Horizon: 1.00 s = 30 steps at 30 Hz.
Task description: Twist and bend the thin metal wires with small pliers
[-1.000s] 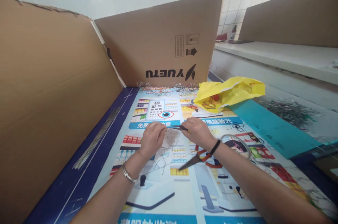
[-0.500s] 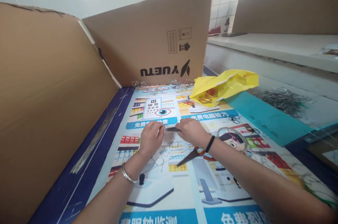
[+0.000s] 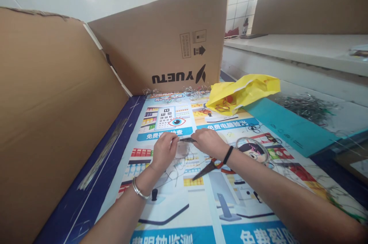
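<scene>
Right fingers (image 3: 198, 136) gripping pliers (image 3: 186, 140); left fingers (image 3: 173, 140) pinched, contents unclear; off worktop (image 3: 71, 205) left edge. I judge: plier work; next needs steadiness.

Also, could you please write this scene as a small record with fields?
Left hand: fingers pinched; anything between them too small to tell
Right hand: holds a slim, dark, pointed metal tool
Near right wrist: orange-handled scissors with dark metal blades, partly hidden
Beyond right hand: crumpled yellow bag, mouth open
Left of left hand: straight, thin, silvery strands, bundled
Back: upright brown cardboard panel, lettering upside down
</scene>
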{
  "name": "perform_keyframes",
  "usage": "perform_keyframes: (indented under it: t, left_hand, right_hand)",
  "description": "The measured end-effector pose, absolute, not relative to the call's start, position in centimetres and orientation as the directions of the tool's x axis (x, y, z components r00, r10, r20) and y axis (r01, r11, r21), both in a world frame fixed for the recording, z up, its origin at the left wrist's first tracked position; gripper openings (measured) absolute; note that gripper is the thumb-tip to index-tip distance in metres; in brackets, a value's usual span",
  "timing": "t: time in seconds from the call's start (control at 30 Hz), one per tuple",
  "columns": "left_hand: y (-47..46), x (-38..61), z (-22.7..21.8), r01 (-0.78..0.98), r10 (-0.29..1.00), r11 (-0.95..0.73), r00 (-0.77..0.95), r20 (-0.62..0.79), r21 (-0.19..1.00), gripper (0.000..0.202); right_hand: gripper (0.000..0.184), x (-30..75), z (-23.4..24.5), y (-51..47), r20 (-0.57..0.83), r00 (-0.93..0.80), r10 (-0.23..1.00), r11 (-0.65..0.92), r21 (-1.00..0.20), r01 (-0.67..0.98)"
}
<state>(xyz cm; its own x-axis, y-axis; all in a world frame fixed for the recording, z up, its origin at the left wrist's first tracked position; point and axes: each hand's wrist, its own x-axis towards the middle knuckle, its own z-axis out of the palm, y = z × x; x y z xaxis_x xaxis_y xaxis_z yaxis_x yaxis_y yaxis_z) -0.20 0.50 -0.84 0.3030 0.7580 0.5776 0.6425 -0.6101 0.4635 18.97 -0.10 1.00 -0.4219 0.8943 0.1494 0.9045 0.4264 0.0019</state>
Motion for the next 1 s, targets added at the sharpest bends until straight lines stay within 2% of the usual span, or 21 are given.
perform_keyframes:
  t: [0.1,0.2,0.27,0.33,0.57,0.7,0.83,1.0]
  left_hand:
    - [0.7,-0.3,-0.8,0.560,0.857,-0.504,0.227,0.463,0.658,0.012]
    - [1.3,-0.5,-0.6,0.306,0.935,-0.345,0.197,0.296,0.887,0.013]
    - [1.6,-0.7,-0.6,0.140,0.949,-0.264,0.212,0.232,0.954,0.015]
    - [1.9,-1.0,-0.5,0.070,0.952,-0.229,0.224,0.208,0.971,0.016]
    - [2.1,-1.7,0.0,0.099,0.976,-0.174,0.152,0.158,0.980,0.018]
    - [2.0,-2.1,0.5,0.029,0.972,-0.096,0.218,0.088,0.995,0.026]
    - [2.0,-2.2,0.6,-0.001,0.962,-0.030,0.270,0.029,1.000,0.032]
    - [2.0,-2.0,0.4,-0.045,0.964,-0.033,0.263,0.044,0.998,0.035]
  right_hand:
    - [0.015,18.9,1.0,0.0,0.136,-0.391,0.910,0.397,-0.020,0.917]
    - [0.016,18.9,1.0,0.1,0.103,-0.351,0.931,0.356,-0.038,0.934]
    - [0.018,19.0,1.0,0.1,0.094,-0.336,0.937,0.341,-0.049,0.939]
    - [0.020,19.0,1.1,0.1,0.095,-0.325,0.941,0.331,-0.058,0.942]
    - [0.021,19.1,1.4,-0.1,0.092,-0.305,0.948,0.313,-0.089,0.946]
    - [0.023,19.3,1.3,-0.1,0.130,-0.307,0.943,0.321,-0.108,0.941]
    - [0.023,19.3,0.9,0.0,0.215,-0.293,0.932,0.320,-0.104,0.942]
    - [0.026,19.4,0.5,0.1,0.337,-0.322,0.885,0.372,-0.096,0.923]
